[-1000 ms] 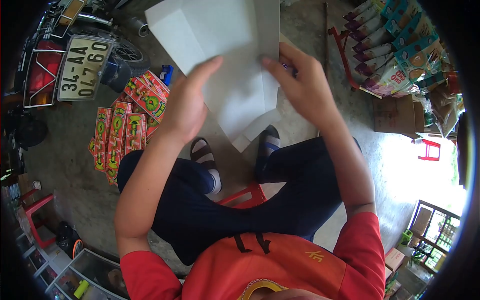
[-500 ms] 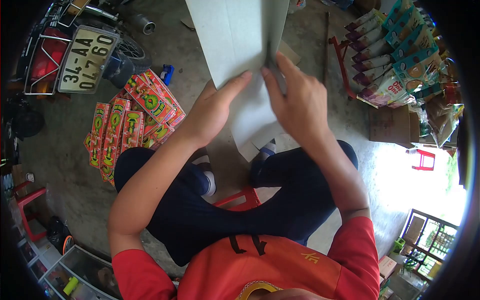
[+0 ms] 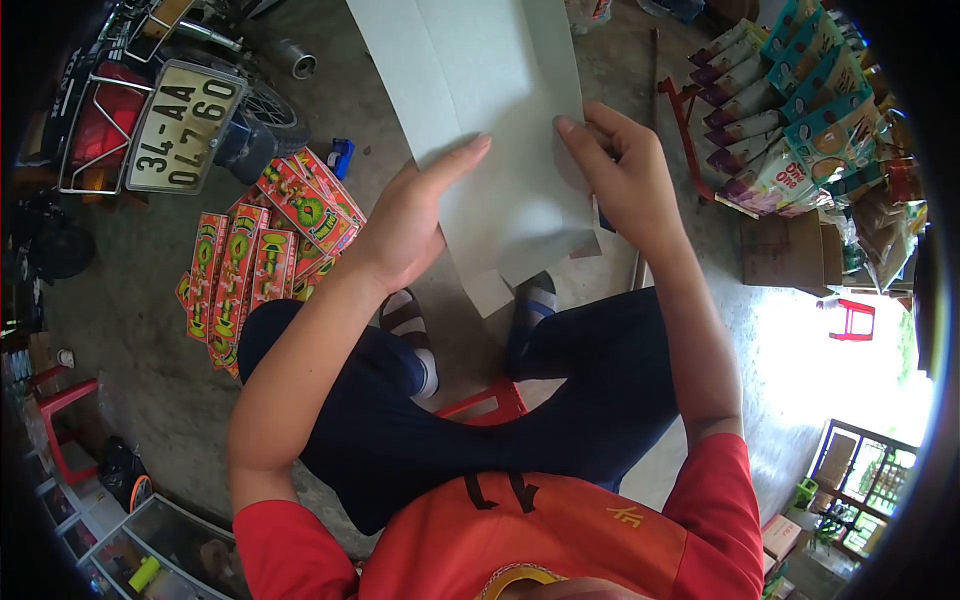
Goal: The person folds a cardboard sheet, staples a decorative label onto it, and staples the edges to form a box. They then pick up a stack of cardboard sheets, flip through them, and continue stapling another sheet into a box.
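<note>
A long, pale grey piece of thin cardboard (image 3: 500, 90) with lengthwise crease lines is held up before me, above my knees. Its lower end has small flaps. My left hand (image 3: 408, 218) grips the left edge, thumb lying on the pale face and fingers hidden behind. At the right edge, my right hand (image 3: 632, 172) pinches the cardboard between its thumb in front and curled fingers behind. The underside of the cardboard is out of sight.
Red printed flat boxes (image 3: 245, 265) lie piled on the floor to the left, near a parked motorbike (image 3: 185, 125) and a small blue object (image 3: 340, 157). Snack packets on a rack (image 3: 800, 130) stand at right, by a brown carton (image 3: 785, 250). A red stool (image 3: 495, 402) is beneath me.
The cardboard's right side, bent up along a crease before, now lies flatter and wider. My right hand has shifted from that crease to the right edge. My left hand still grips the left edge.
</note>
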### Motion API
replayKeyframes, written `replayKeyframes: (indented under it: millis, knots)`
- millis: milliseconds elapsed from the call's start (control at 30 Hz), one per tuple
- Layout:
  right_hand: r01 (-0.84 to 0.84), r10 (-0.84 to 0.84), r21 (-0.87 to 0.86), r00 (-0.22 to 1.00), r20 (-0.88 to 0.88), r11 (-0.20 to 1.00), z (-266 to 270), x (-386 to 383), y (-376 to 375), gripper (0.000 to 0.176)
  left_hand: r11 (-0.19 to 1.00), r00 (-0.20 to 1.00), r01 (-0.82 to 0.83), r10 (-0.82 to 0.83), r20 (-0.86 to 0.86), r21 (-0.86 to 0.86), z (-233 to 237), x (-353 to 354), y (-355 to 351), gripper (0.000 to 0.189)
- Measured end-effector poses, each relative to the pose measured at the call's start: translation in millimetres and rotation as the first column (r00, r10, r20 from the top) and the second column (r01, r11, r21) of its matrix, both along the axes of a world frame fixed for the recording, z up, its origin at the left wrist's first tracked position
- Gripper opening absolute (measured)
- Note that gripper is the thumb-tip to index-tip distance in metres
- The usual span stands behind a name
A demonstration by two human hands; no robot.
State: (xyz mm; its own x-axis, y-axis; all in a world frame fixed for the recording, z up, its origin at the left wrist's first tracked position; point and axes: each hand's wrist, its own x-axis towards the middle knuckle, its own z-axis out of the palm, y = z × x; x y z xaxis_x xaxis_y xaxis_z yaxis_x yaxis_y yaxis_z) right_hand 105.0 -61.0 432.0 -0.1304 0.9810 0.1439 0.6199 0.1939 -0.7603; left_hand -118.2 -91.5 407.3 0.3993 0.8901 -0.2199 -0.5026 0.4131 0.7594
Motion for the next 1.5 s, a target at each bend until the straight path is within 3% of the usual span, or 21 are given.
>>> replayKeyframes:
  millis: [133, 167, 267, 300, 400, 433, 633, 733, 833, 933, 1000, 1067, 1167, 1233, 1333, 1400, 1467, 1500]
  knots:
    - [-0.054, -0.089, 0.387, 0.935, 0.343, 0.92, -12.6, -21.5, -18.0, 0.028, 0.994, 0.994, -0.075, 0.081, -0.076, 0.08, -2.4, 8.8, -4.9, 0.047]
    - [-0.074, -0.07, 0.347, 0.921, 0.384, 0.935, -8.8, -28.4, -22.8, 0.034, 0.988, 0.989, -0.09, 0.103, -0.103, 0.122, -5.2, 10.3, -4.8, 0.046]
    - [-0.056, 0.032, 0.096, 0.972, 0.232, 0.994, 2.1, -28.0, -19.9, 0.036, 0.996, 0.998, -0.047, 0.05, -0.034, 0.07, -8.5, -8.9, 8.5, 0.048]
    - [-0.087, 0.072, 0.144, 0.992, 0.107, 0.986, -0.4, -24.5, -15.6, 0.039, 0.997, 0.997, -0.076, 0.077, -0.027, 0.032, -0.9, -13.6, 9.8, 0.046]
    - [-0.128, 0.127, 0.014, 0.99, 0.058, 0.992, 0.7, -12.1, -6.9, 0.041, 0.992, 0.992, -0.123, 0.122, 0.043, 0.026, 10.0, -22.5, 13.1, 0.043]
    - [-0.137, 0.137, 0.013, 0.986, -0.097, 0.991, -4.9, -11.6, -5.8, 0.042, 0.992, 0.991, -0.121, 0.119, 0.062, 0.031, 9.8, -24.0, 14.3, 0.041]
    - [-0.269, 0.25, -0.262, 0.963, -0.101, 0.927, 6.3, 5.4, -2.5, 0.035, 0.97, 0.965, -0.242, 0.241, 0.105, -0.011, 17.9, -28.7, 15.2, 0.044]
    - [-0.255, 0.191, -0.275, 0.952, -0.237, 0.927, 2.1, 5.8, 2.1, 0.032, 0.983, 0.966, -0.178, 0.184, 0.183, -0.049, 17.7, -33.6, 16.1, 0.046]
    - [-0.217, 0.09, -0.264, 0.903, -0.42, 0.94, 10.5, -9.0, -5.1, 0.033, 0.991, 0.982, -0.109, 0.12, 0.144, -0.079, 7.6, -21.8, 9.9, 0.047]
    - [-0.193, 0.15, -0.117, 0.94, -0.308, 0.974, 1.7, -10.9, -8.8, 0.043, 0.99, 0.987, -0.096, 0.108, 0.122, -0.1, 11.0, -13.7, 4.7, 0.046]
    - [-0.226, 0.232, 0.082, 0.969, -0.082, 0.971, -12.1, -5.4, -4.8, 0.05, 0.982, 0.981, -0.157, 0.168, 0.102, -0.107, 11.6, -12.9, 6.7, 0.046]
    - [-0.272, 0.275, 0.128, 0.961, -0.007, 0.954, -16.7, -5.7, -4.6, 0.056, 0.973, 0.969, -0.198, 0.212, 0.125, -0.117, 8.5, -18.2, 10.5, 0.045]
    - [-0.285, 0.268, -0.069, 0.945, -0.19, 0.956, 4.9, -10.4, -14.3, 0.063, 0.972, 0.948, -0.216, 0.231, 0.219, -0.091, 9.2, -28.6, 16.4, 0.043]
    - [-0.266, 0.149, -0.27, 0.91, -0.387, 0.925, 21.9, -17.0, -23.6, 0.065, 0.97, 0.949, -0.218, 0.237, 0.207, -0.11, 12.8, -36.4, 15.3, 0.043]
    - [-0.318, 0.154, -0.217, 0.822, -0.549, 0.923, 19.8, -22.9, -29.9, 0.066, 0.969, 0.942, -0.232, 0.246, 0.228, -0.087, 17.6, -33.6, 9.0, 0.047]
    - [-0.263, 0.297, 0.139, 0.826, -0.478, 0.955, -10.6, -33.6, -24.3, 0.068, 0.968, 0.937, -0.243, 0.251, 0.244, -0.064, 17.5, -33.3, 5.4, 0.049]
    - [-0.267, 0.351, 0.262, 0.861, -0.367, 0.927, -10.5, -29.5, -23.4, 0.071, 0.965, 0.931, -0.261, 0.262, 0.255, -0.038, 10.5, -38.3, 7.2, 0.051]
    - [-0.285, 0.342, 0.21, 0.88, -0.33, 0.935, 0.9, -27.8, -28.9, 0.073, 0.964, 0.932, -0.264, 0.263, 0.25, -0.029, 10.9, -37.4, 9.4, 0.051]
